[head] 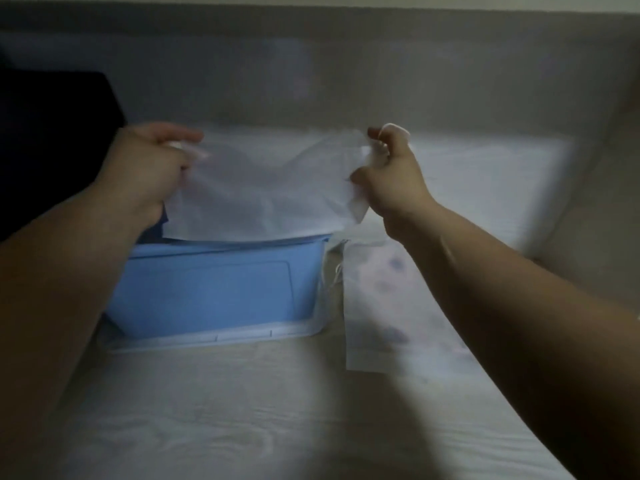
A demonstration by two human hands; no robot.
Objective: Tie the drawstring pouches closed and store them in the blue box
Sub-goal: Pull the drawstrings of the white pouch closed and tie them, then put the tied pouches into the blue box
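A blue box (214, 292) sits on a pale wood-grain table (242, 410). A flat white pouch (377, 306) lies just beside it, at rt.

place: bedroom | shown by: bed sheet (242, 410); white pillow (485, 178)

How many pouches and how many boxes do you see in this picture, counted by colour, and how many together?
White pouches: 2, the held pouch, gripped by the left hand and the right hand above the box, and the lying pouch to the right of the box.
Blue boxes: 1, the blue box.
Total: 3.
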